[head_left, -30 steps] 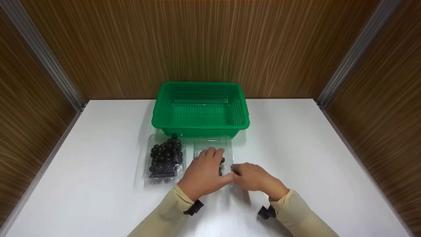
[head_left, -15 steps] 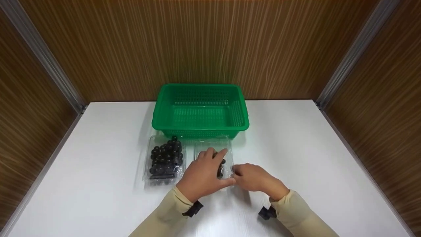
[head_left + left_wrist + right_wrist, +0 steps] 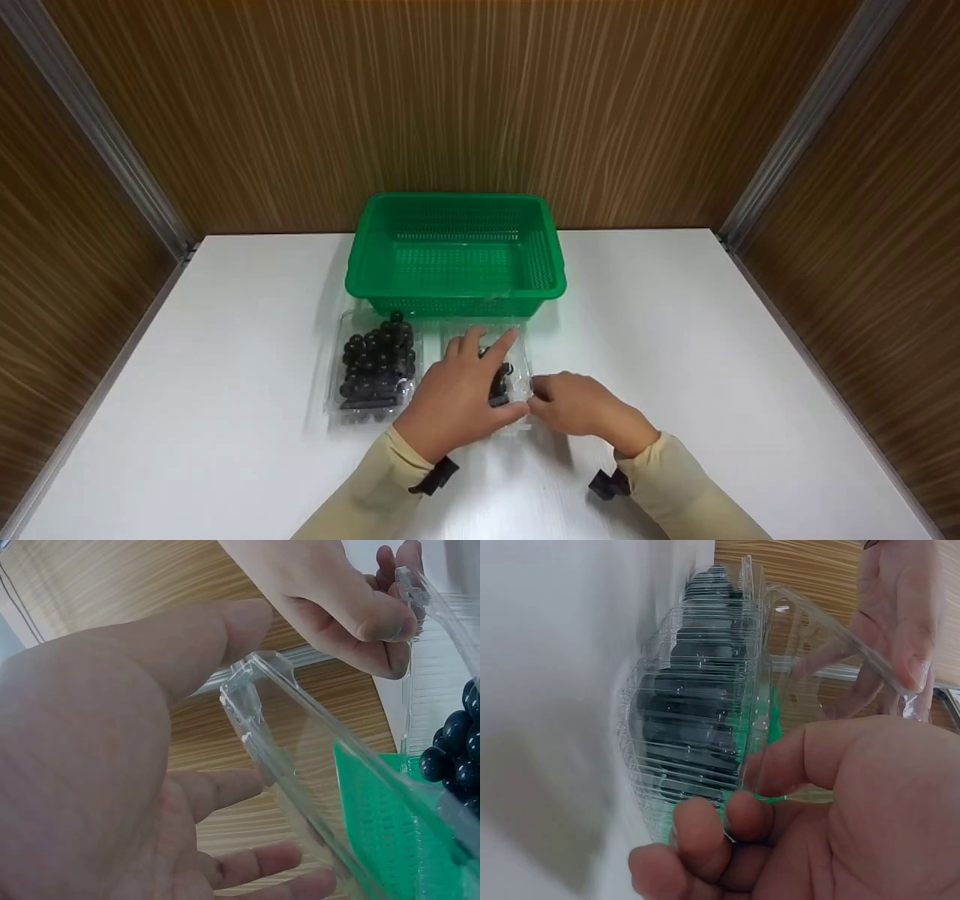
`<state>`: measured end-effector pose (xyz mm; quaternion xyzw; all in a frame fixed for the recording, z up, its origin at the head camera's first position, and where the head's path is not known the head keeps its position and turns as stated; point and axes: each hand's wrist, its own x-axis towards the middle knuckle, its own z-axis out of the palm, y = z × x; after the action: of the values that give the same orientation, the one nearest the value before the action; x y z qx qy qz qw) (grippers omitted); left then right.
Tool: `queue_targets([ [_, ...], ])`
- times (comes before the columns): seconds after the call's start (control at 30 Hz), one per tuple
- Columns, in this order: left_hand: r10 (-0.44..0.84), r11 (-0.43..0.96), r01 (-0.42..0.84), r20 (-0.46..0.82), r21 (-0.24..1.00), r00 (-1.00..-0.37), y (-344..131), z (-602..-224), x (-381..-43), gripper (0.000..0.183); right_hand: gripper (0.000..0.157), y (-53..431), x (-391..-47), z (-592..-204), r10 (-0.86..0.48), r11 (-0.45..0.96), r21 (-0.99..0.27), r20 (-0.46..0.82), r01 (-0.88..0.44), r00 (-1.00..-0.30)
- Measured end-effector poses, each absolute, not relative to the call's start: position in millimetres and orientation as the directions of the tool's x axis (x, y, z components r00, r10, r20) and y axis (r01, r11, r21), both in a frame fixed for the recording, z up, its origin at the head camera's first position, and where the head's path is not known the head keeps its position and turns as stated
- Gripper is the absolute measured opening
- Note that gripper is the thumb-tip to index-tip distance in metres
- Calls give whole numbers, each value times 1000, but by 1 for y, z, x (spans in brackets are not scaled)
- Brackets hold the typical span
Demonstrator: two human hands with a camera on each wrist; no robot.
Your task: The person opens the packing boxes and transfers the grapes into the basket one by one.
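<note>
Two clear plastic clamshell boxes of dark round grapes lie side by side in the head view. My left hand [image 3: 454,397] is over the right-hand box, its fingers spread and fairly straight. In the left wrist view the box's lid [image 3: 322,720] stands raised at a slant, one corner between my thumb and fingers, fingertips at its edge. My right hand [image 3: 577,405] pinches the rim of the same box [image 3: 694,682] at its near right side, fingers curled. Grapes [image 3: 457,735] sit inside, partly hidden by my left hand in the head view.
Just left lies the other clamshell box [image 3: 334,390] with grapes [image 3: 379,360] in it. A green perforated basket [image 3: 454,292] stands behind both boxes. Wood-grain panels [image 3: 465,97] wall in the white table [image 3: 225,360] at the back and sides.
My left hand has shifted slightly left, its fingers spreading wider, and the lid has come up. The right hand keeps its place at the rim.
</note>
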<state>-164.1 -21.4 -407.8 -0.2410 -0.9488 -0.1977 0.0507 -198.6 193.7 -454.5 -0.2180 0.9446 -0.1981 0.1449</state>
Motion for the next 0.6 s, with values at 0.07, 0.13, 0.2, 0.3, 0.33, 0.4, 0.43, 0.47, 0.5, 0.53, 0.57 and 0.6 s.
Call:
queue_targets([
  [0.07,442,799,483,196,358,-875,-22,-407,-164,93,24,194,-198,-455,-469,829,-428,-181,-360,-865],
  [0.13,452,791,492,195,363,-870,-23,-406,-164,92,24,194,-198,-455,-472,828,-425,-176,-365,-864],
  [0.2,463,783,499,187,371,-867,-24,-404,-164,91,24,194,-199,-455,-477,825,-425,-170,-373,-862],
  [0.3,477,770,507,179,386,-861,-26,-401,-164,87,24,195,-201,-456,-483,824,-417,-167,-383,-859],
  [0.33,481,765,511,180,393,-858,-27,-400,-164,85,24,195,-201,-456,-484,825,-413,-166,-385,-859],
  [0.4,490,752,524,191,400,-850,-28,-398,-163,79,23,195,-201,-456,-485,826,-407,-164,-389,-859],
  [0.43,494,748,530,198,399,-847,-28,-397,-163,76,23,195,-201,-455,-485,827,-406,-165,-389,-859],
  [0.47,498,745,537,206,396,-842,-29,-397,-163,73,23,195,-201,-455,-485,827,-406,-165,-388,-859],
  [0.5,500,743,542,212,392,-840,-29,-396,-162,71,23,195,-200,-455,-484,827,-407,-164,-388,-859],
  [0.53,502,742,545,216,391,-838,-30,-396,-162,69,23,195,-200,-455,-484,827,-407,-163,-388,-860],
  [0.57,504,743,547,216,386,-837,-30,-396,-162,68,24,194,-200,-455,-483,827,-408,-163,-388,-860],
  [0.6,503,745,546,214,383,-837,-30,-396,-162,67,24,194,-200,-455,-483,827,-407,-161,-388,-861],
])
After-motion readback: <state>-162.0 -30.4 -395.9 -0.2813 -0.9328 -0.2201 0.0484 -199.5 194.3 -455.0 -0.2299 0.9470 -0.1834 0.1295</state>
